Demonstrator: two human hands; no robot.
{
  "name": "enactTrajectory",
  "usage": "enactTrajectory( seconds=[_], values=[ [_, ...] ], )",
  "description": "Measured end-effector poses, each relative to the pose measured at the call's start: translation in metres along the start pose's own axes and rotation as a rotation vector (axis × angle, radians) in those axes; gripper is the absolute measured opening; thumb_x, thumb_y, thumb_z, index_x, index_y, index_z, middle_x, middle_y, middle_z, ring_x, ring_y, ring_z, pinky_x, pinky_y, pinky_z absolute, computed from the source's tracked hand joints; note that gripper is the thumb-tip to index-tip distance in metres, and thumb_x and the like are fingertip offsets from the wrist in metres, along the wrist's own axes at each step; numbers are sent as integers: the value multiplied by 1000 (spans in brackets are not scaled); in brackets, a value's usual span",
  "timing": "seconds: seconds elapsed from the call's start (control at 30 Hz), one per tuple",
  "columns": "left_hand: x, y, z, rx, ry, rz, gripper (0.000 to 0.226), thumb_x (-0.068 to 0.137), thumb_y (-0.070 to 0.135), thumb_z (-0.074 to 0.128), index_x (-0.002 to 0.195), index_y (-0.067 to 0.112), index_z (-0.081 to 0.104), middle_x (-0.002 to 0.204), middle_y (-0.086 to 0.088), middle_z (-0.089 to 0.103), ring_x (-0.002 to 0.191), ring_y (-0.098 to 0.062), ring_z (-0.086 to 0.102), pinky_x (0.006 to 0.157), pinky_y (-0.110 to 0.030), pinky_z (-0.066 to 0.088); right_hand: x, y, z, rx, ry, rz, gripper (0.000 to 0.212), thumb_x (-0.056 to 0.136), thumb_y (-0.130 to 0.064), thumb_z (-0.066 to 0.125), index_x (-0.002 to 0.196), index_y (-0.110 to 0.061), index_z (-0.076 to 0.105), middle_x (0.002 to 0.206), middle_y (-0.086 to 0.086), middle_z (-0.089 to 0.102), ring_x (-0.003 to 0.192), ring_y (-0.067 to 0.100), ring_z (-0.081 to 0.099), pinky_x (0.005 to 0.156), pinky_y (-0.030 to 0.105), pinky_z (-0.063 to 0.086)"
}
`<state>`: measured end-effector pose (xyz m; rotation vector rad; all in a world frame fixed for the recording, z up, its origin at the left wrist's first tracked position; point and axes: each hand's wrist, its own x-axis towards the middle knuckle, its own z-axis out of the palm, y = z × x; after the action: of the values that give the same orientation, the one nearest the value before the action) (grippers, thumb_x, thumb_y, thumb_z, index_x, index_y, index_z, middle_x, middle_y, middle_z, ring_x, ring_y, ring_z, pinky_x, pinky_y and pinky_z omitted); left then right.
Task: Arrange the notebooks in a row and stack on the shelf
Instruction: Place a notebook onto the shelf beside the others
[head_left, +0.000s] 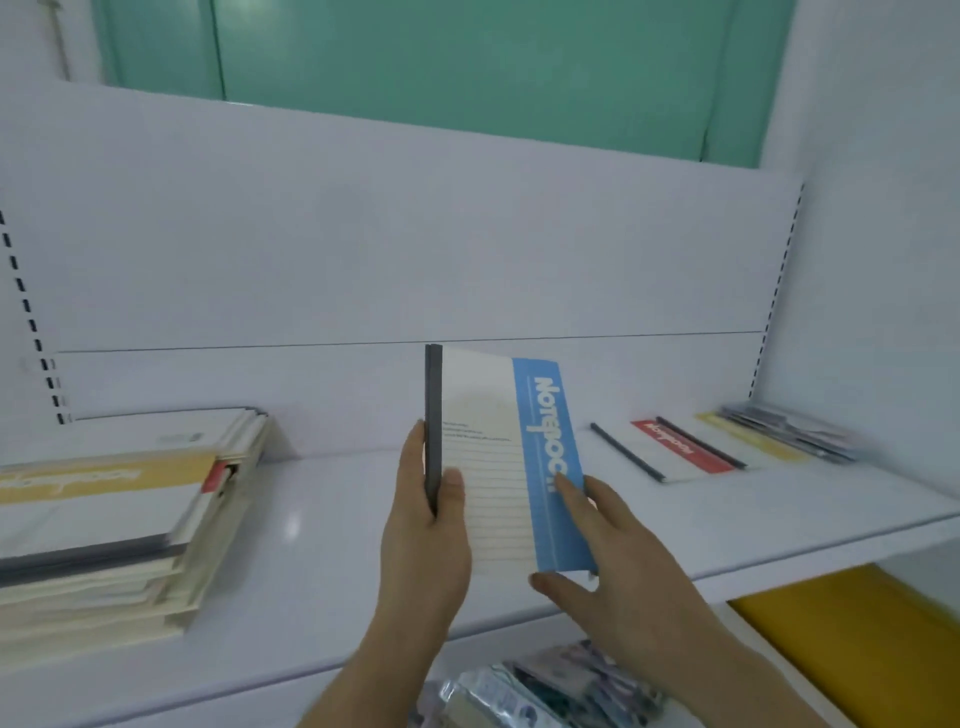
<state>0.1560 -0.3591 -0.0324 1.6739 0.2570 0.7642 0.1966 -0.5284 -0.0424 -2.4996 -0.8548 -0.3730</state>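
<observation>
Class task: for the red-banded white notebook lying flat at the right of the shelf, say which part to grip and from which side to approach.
Probably grip the red-banded white notebook by its near short edge, coming from the shelf's open front: it lies flat with that end toward the person, and other notebooks overlap its right side.

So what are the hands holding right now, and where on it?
A blue-striped notebook, upright over the shelf: left hand pinches its dark spine edge, right hand supports the lower blue-striped corner.
</observation>
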Motion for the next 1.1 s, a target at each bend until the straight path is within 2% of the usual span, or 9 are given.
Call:
enactTrajectory(
  seconds=[0.1,0.2,0.3,0.5,0.6,0.8,0.93,1.0,1.1],
  values=[
    [-1,-1,54,49,15,49,47,104,24,43,147,40,34,114,20,58,88,14,56,60,-2,42,2,49,-29,-103,8,36,84,84,-64,54,150,-38,9,148,-17,21,126,5,30,104,19,34],
    [12,-13,92,245,35,114,35,100,23,46,132,38,45,106,12,48,90,-1,55,67,-11,45,11,83,-43,-204,-46,51,83,83,-67,52,150,-34,17,144,-15,32,126,7,29,104,20,29],
    [31,-28,116,481,-40,187,33,96,29,51,127,34,42,102,10,51,95,-9,54,79,-30,55,28,113,-37,-237,-75,32,83,84,-67,51,151,-30,18,144,-13,34,129,9,27,108,22,26],
    [77,-48,133,657,-572,181,103,62,72,70,144,46,13,123,18,51,114,-8,51,94,-34,51,69,175,-21,-213,-167,30,83,82,-64,57,149,-24,27,137,-10,42,127,8,30,105,20,27],
    [106,-67,142,882,-700,171,124,58,81,65,155,33,4,134,13,44,122,-10,43,102,-32,45,91,196,-14,-194,-211,21,80,80,-62,60,145,-22,35,132,-7,45,125,9,30,103,20,29],
    [138,-85,162,1085,-681,226,97,77,77,56,152,24,23,137,4,44,125,-16,39,103,-31,39,132,224,0,-183,-244,6,75,80,-59,62,141,-23,40,132,-5,46,125,10,31,101,21,29],
    [145,-96,172,1164,-676,207,62,78,79,50,110,26,50,102,5,49,100,-17,43,82,-30,40,148,242,8,-177,-255,-33,76,81,-66,56,142,-24,39,134,-6,45,126,9,31,99,20,28],
    [145,-99,174,1199,-660,198,57,81,78,48,97,24,55,99,5,51,98,-17,43,82,-31,40,154,251,10,-183,-248,-85,73,83,-66,53,142,-24,42,132,-7,48,126,8,32,98,18,28],
    [144,-99,176,1177,-673,131,60,83,74,51,111,22,61,113,5,54,108,-17,46,92,-32,42,161,265,11,-166,-258,-159,75,83,-69,49,142,-25,42,131,-10,48,127,7,30,102,18,27]
  ],
)
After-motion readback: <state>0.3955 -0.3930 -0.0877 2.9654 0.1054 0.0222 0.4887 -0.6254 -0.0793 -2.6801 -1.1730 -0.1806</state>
